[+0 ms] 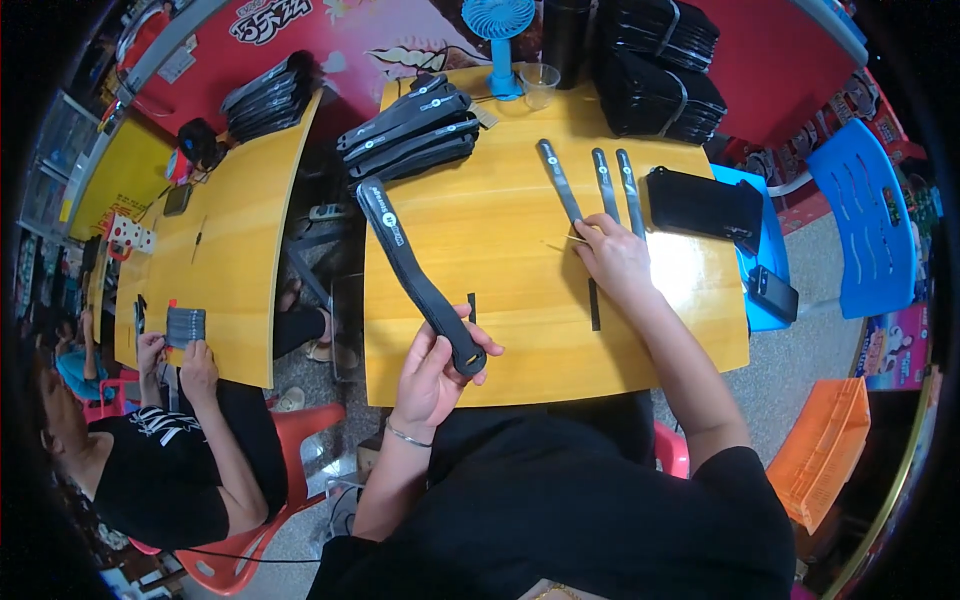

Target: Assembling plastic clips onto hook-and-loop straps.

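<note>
My left hand (425, 380) grips the near end of a bundle of long black straps (405, 255) with white print and a hole at the rounded end. The bundle is raised over the table and slants up to the left. My right hand (615, 262) has its fingertips closed at the near end of a single black strap (558, 180) lying on the table. A thin pale sliver (562, 243) sticks out beside these fingers; its kind cannot be made out. Two more straps (604, 180) lie just right of it, partly hidden by the hand.
Piled straps (410, 130) stand at the table's far left, wrapped black bundles (665, 90) at the far right. A blue fan (503, 60) and clear cup (540, 88) stand between. A black pouch (703, 208) lies right. Another person (170, 450) works at the left table.
</note>
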Available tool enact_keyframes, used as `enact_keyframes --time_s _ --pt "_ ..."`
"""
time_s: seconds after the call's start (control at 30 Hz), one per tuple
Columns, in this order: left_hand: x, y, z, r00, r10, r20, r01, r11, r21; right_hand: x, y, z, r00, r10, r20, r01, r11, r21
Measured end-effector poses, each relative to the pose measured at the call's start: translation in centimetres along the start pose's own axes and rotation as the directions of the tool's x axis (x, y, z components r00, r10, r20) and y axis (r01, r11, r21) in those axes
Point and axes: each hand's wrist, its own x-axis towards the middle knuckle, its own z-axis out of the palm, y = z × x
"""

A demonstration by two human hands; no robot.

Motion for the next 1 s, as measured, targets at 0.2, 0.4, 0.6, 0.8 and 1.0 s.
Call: enact_keyframes --time_s 0.2,0.4,0.6,0.8,1.0 --pt "0.4 -0.2 0.4 0.999 0.016 0.035 -0.014 0.999 -0.040 -0.8 -0.3 0.2 0.997 0.058 -0.054 -0.059 0.998 -0.016" --pt "0.4 -0.2 0.7 0.999 0.027 0.040 -0.026 0.999 -0.040 -0.9 0.0 -0.8 0.995 0.049 -0.084 -0.046 0.998 0.033" --pt "-0.2 0.2 0.4 0.996 0.088 0.012 -0.088 0.996 0.004 -0.4 -4.4 -14.5 0.757 0.179 -0.629 0.411 0.617 0.671" --pt "0.7 -0.4 1.7 0.995 0.049 0.082 -0.050 0.999 0.004 -5.1 -5.9 -24.7 0.709 0.034 -0.705 0.705 0.003 0.709" --pt "0.6 -0.6 1.8 0.992 0.025 0.124 -0.027 1.000 0.013 -5.5 -5.2 -26.3 0.766 0.059 -0.640 0.641 0.002 0.768"
